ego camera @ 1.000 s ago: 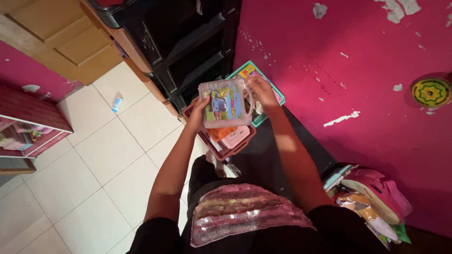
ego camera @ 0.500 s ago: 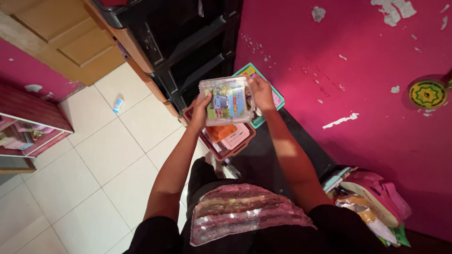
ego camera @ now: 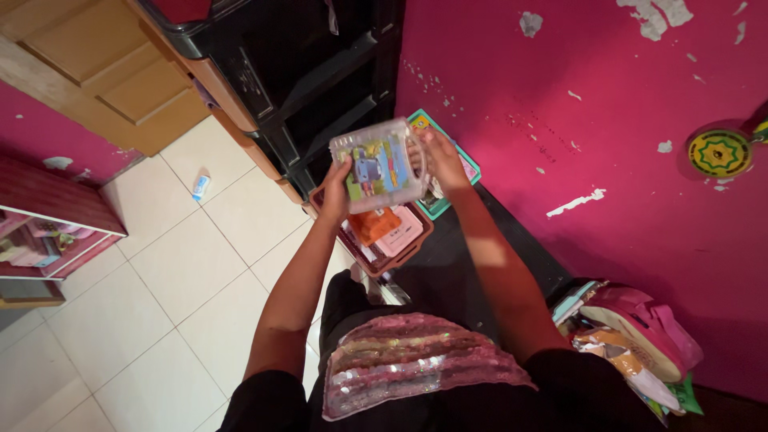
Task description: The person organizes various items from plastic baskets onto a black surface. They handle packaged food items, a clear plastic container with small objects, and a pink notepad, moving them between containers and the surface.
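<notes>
Both my hands hold up a clear plastic box (ego camera: pixel 378 166) with a colourful cartoon picture on its face. My left hand (ego camera: pixel 336 190) grips its left edge and my right hand (ego camera: pixel 436 156) grips its right edge, by the handle side. Below the box stands a dark red basket (ego camera: pixel 406 252) with an orange pack (ego camera: pixel 374 225) and a pink item (ego camera: pixel 402 234) inside. A teal-edged picture book (ego camera: pixel 470 168) lies behind my right hand, partly hidden.
A black shelf unit (ego camera: pixel 320 72) stands ahead beside a wooden door (ego camera: pixel 104 80). The pink wall (ego camera: pixel 608 144) with flaking paint runs on the right. A pink bag (ego camera: pixel 640 328) with papers lies at lower right. A small bottle (ego camera: pixel 201 186) rests on the white tiled floor. A red shelf (ego camera: pixel 48 232) is at left.
The clear box has stayed in both hands and tilted a little, its face turning more upright. The basket contents beneath show more.
</notes>
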